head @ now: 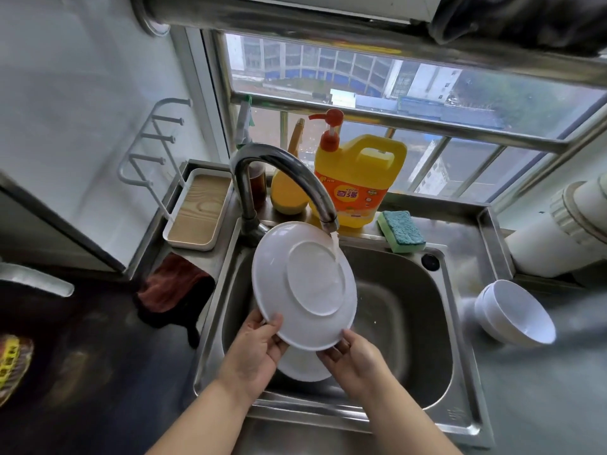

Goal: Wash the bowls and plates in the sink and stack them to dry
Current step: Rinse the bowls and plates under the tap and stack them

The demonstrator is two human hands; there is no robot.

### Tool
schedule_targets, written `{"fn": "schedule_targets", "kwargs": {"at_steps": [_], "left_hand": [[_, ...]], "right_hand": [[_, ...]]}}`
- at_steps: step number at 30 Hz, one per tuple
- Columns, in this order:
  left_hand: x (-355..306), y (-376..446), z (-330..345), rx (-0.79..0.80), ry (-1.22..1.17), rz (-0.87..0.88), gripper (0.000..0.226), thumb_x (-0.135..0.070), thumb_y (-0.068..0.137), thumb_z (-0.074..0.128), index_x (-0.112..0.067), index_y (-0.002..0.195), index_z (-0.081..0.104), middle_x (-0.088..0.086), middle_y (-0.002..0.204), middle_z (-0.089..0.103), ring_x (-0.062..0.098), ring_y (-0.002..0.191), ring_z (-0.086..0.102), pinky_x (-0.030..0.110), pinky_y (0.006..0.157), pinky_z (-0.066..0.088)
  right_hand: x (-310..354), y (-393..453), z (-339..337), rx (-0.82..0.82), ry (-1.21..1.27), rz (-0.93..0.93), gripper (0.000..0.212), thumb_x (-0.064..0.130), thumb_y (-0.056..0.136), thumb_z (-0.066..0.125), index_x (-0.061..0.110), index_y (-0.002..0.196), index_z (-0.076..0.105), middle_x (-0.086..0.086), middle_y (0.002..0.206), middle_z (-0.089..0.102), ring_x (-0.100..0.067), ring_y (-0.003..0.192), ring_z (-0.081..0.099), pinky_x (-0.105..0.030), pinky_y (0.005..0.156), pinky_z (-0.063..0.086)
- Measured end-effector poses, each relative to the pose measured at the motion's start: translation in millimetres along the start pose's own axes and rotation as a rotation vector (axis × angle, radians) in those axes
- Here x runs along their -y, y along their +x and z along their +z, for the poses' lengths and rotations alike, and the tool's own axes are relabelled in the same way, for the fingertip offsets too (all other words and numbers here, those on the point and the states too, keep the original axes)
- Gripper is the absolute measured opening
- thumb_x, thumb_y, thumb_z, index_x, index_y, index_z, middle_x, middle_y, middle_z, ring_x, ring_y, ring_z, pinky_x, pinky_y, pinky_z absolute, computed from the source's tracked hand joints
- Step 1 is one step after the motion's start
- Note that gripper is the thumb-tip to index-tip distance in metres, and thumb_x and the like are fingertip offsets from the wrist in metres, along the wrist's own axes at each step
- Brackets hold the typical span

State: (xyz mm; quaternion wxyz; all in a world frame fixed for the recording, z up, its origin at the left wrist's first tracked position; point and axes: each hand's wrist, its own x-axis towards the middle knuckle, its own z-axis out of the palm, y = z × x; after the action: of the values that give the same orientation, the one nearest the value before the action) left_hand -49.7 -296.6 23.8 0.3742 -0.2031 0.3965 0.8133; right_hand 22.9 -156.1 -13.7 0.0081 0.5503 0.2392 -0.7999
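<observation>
A white plate (303, 284) is tilted over the steel sink (404, 323) with its underside facing me. Water from the tap (282, 178) runs onto its foot ring. My left hand (259, 346) grips the plate's lower left rim, thumb on the underside. My right hand (349, 356) holds the lower right rim with its fingers curled round the edge. Beneath both hands another white dish (303, 367) lies in the basin, partly hidden. Two stacked white bowls (514, 311) rest on their side on the counter to the right.
A yellow detergent bottle (359, 178) and a green-and-blue sponge (400, 231) stand behind the sink. A wood-lined tray (197, 211) with a white rack is at the back left. A dark red cloth (170, 287) hangs left of the basin.
</observation>
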Motion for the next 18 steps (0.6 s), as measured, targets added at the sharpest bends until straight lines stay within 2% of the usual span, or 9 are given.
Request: {"fn": "schedule_targets", "kwargs": {"at_steps": [3,5,8,10,12,15,18], "left_hand": [[12,-3,2,-0.005,-0.025,0.017,0.042,0.000,0.083,0.055,-0.015,0.122,0.059,0.011,0.115,0.068,0.028,0.105,0.064,0.035,0.074,0.060],[21,-7,3,0.015,0.023,0.020,0.045,0.002,0.080,0.057,-0.017,0.121,0.059,0.009,0.113,0.069,0.027,0.105,0.063,0.037,0.077,0.057],[23,-15,2,0.106,0.194,-0.009,0.051,0.005,0.069,0.071,-0.013,0.116,0.063,0.010,0.105,0.072,0.027,0.103,0.063,0.034,0.083,0.051],[15,-17,0,0.189,0.267,-0.057,0.061,0.001,0.060,0.078,-0.007,0.118,0.062,0.015,0.106,0.070,0.026,0.100,0.065,0.035,0.086,0.050],[0,-14,-4,0.192,0.208,-0.060,0.061,-0.007,0.057,0.075,-0.009,0.117,0.064,0.016,0.101,0.068,0.026,0.092,0.067,0.038,0.086,0.049],[-25,-4,-2,0.108,0.077,-0.005,0.030,-0.023,0.083,0.055,-0.008,0.106,0.067,0.017,0.092,0.068,0.028,0.085,0.065,0.041,0.084,0.047],[-41,7,7,-0.010,0.106,0.037,0.033,-0.030,0.099,0.043,-0.006,0.105,0.064,0.014,0.087,0.069,0.024,0.083,0.064,0.039,0.084,0.048]], "right_hand": [[-3,2,8,0.004,0.121,-0.011,0.034,0.016,0.102,0.039,-0.003,0.129,0.049,-0.021,0.118,0.061,-0.033,0.093,0.062,-0.036,0.054,0.057],[1,3,10,-0.008,0.185,-0.056,0.032,0.015,0.102,0.038,0.000,0.127,0.052,-0.021,0.121,0.060,-0.032,0.094,0.061,-0.041,0.067,0.056],[15,5,7,0.009,0.166,-0.098,0.029,0.014,0.099,0.045,0.005,0.121,0.060,-0.017,0.117,0.065,-0.032,0.104,0.061,-0.047,0.087,0.051],[26,7,3,0.027,0.115,-0.122,0.027,0.017,0.097,0.049,0.008,0.117,0.065,-0.015,0.110,0.070,-0.032,0.103,0.064,-0.047,0.085,0.053],[38,8,-2,0.070,0.035,-0.162,0.027,0.018,0.099,0.045,0.010,0.114,0.067,-0.013,0.105,0.072,-0.030,0.099,0.066,-0.045,0.082,0.054],[60,11,-9,0.088,-0.084,-0.167,0.033,0.017,0.103,0.036,0.012,0.116,0.065,-0.013,0.105,0.072,-0.031,0.100,0.065,-0.046,0.084,0.053],[77,14,-15,0.078,-0.210,-0.171,0.036,0.016,0.104,0.030,0.015,0.121,0.062,-0.014,0.109,0.070,-0.032,0.105,0.063,-0.045,0.088,0.051]]}}
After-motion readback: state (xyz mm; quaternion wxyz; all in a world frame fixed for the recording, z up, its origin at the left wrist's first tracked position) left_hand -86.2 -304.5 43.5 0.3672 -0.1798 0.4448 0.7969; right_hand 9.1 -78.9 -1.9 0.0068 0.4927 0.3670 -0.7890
